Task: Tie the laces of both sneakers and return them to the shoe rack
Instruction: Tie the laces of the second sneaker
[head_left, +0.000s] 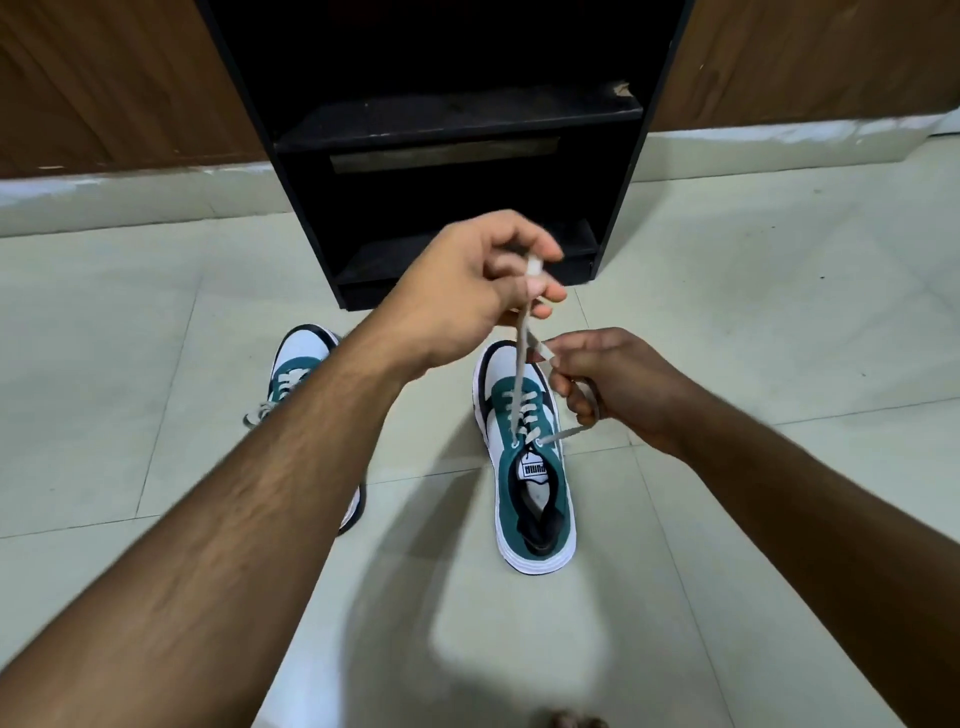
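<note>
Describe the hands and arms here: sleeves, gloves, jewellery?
Both hands are bare: left hand, right hand. No gloves, rings, watch or wristbands visible. Both forearms are uncovered right to the frame edge, with no sleeve in view. No markings or cables on either arm.

Glossy pale floor tiles (753, 291), matt black shoe rack (457, 122), wood-grain wall panels (104, 78), cloth laces (521, 358).
</note>
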